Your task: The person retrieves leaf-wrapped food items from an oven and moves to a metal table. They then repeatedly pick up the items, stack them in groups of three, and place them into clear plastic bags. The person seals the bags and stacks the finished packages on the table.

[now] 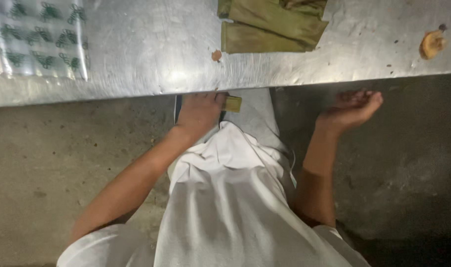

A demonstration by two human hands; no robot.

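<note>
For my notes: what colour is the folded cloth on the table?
Olive green cloth, seen in the head view.

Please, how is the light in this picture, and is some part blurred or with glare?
Head view: bright glare on the metal table, floor below it dim; the right hand slightly blurred, open and empty; the left hand sharper at the table edge, a small yellow piece beside its fingers; green leaves evenly lit.

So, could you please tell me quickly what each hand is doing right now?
Left hand: below the metal table edge, closed on a small yellow object.
Right hand: open, fingers loosely curled, holding nothing.
</note>
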